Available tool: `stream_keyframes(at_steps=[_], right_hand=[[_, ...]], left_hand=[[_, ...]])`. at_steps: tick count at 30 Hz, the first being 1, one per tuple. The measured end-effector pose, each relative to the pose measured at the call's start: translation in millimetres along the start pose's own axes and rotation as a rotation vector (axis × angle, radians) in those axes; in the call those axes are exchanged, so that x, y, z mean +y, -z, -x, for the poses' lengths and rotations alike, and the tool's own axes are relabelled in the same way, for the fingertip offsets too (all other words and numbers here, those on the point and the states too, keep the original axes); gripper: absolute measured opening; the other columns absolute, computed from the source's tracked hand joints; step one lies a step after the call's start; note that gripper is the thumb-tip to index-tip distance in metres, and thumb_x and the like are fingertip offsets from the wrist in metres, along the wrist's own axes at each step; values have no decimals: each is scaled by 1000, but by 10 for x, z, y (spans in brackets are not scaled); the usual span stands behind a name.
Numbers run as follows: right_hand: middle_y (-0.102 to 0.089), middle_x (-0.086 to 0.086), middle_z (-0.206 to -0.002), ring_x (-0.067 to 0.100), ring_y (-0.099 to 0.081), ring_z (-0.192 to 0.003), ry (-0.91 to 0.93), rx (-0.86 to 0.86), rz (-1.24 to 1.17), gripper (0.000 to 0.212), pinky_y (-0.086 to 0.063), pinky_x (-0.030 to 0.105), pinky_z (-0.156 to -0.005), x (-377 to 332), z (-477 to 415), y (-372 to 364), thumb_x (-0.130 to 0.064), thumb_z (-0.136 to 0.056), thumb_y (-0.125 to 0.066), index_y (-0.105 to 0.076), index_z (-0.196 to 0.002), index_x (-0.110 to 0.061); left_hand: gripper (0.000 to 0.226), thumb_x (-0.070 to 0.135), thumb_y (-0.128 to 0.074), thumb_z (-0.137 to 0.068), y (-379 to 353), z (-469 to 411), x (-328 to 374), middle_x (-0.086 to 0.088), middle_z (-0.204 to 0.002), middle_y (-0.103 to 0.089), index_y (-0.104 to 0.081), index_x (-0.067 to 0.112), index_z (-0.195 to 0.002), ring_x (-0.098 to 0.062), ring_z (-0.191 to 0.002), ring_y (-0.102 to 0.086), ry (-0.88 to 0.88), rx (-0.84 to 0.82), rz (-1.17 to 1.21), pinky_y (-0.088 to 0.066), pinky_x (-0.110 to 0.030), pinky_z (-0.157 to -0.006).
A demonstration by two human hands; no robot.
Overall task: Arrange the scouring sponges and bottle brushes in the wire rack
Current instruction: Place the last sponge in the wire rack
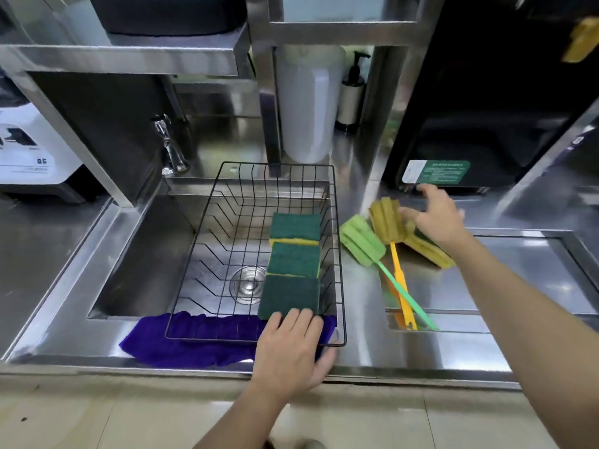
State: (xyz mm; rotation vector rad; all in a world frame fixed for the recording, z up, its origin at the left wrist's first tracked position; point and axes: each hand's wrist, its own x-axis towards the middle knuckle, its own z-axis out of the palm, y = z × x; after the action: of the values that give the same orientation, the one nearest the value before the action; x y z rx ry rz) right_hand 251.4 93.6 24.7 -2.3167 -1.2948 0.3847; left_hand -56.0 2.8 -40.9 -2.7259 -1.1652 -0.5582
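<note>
A black wire rack point(194, 254) sits over the sink, with three green-and-yellow scouring sponges point(293, 259) lined up along its right side. My left hand point(293, 348) grips the rack's near right corner, fingers over the rim and touching the nearest sponge. On the counter to the right lie a green bottle brush point(361, 239), a yellow bottle brush point(387, 223) and one more scouring sponge point(428, 251). My right hand point(437, 215) hovers over them with spread fingers, touching the yellow brush head and partly covering the sponge.
A purple cloth point(194, 345) lies under the rack's front edge. A faucet point(170, 147) stands behind the sink, with a white container point(306, 105) and a pump bottle point(351, 92) further back. A black appliance point(486, 108) stands at right, beside a recessed basin point(534, 270).
</note>
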Motion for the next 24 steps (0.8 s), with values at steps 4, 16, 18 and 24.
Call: stream_keyframes(at_steps=[4, 16, 18, 24], right_hand=[[-34, 14, -148, 33, -28, -137, -151, -195, -64, 89, -25, 51, -111, 483, 134, -5, -35, -72, -76, -27, -144, -17], [-55, 13, -127, 30, -55, -114, -201, 82, -441, 71, -46, 42, -95, 583, 336, 77, -25, -72, -77, -38, -128, -8], [-55, 8, -127, 22, -55, -112, -147, 178, -554, 69, -44, 32, -92, 391, 322, 164, -29, -74, -75, -40, -129, -9], [-50, 8, -131, 18, -48, -118, 108, 184, -559, 71, -42, 33, -100, -398, 270, 195, -32, -74, -75, -40, -133, -12]], left_hand=[[33, 44, -70, -74, 18, -10, 5, -4, -73, -59, -63, 12, -76, -26, -65, -55, -5, -10, 1, -43, -37, -57], [43, 54, -57, -80, 5, -11, -23, -3, -76, -61, -65, 12, -79, -24, -67, -56, -5, -8, 42, -45, -35, -59], [46, 56, -51, -84, 31, -19, -26, -2, -75, -61, -65, 12, -79, -23, -67, -56, 22, 12, 82, -46, -35, -59], [46, 50, -47, -90, 41, -6, -127, -3, -66, -58, -60, 11, -70, -24, -62, -54, 209, 101, 25, -45, -36, -59]])
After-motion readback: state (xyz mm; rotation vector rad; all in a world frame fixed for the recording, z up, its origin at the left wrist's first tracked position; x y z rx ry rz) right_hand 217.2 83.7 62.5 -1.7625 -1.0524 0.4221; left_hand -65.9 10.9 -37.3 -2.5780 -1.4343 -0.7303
